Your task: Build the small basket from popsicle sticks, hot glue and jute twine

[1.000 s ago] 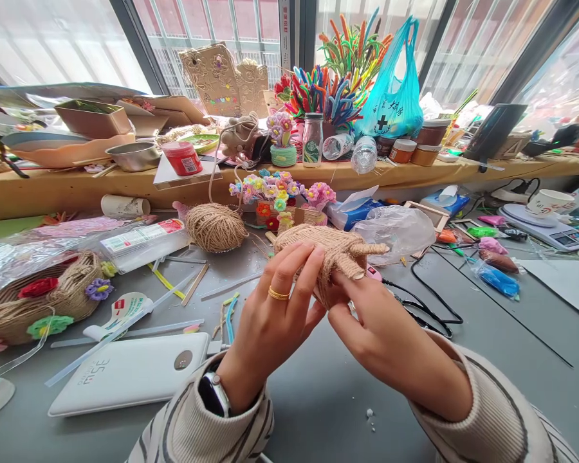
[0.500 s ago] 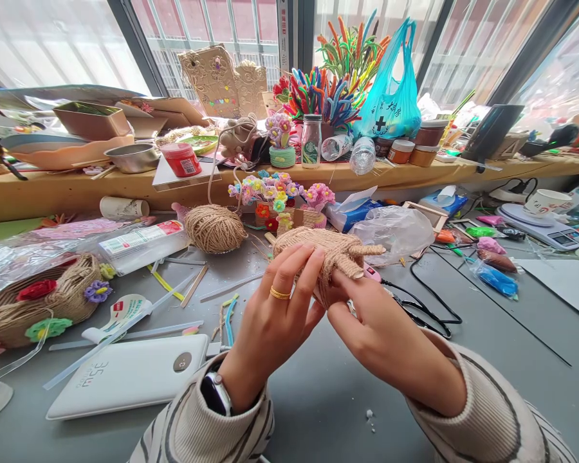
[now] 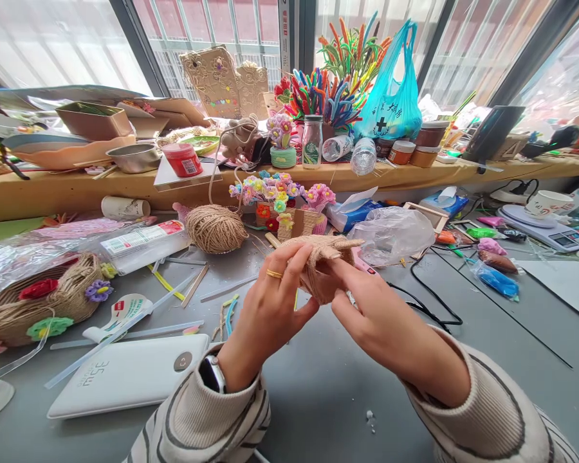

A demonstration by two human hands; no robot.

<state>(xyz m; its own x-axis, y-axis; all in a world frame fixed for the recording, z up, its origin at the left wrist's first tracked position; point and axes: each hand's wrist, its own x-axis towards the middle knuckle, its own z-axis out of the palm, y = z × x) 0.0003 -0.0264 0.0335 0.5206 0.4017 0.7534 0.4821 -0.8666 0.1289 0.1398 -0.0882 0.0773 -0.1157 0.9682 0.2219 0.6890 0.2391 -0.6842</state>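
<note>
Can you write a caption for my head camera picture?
Both hands, left hand and right hand, hold a twine-wrapped craft piece.

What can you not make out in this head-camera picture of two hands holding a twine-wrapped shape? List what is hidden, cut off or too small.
- Twine-wrapped shape: its near side, hidden by the left hand and right hand.
- Twine basket: cut off by the left edge.
- Scale: display too small to read.
- Green plastic bag: its contents, hidden by the bag.
</note>
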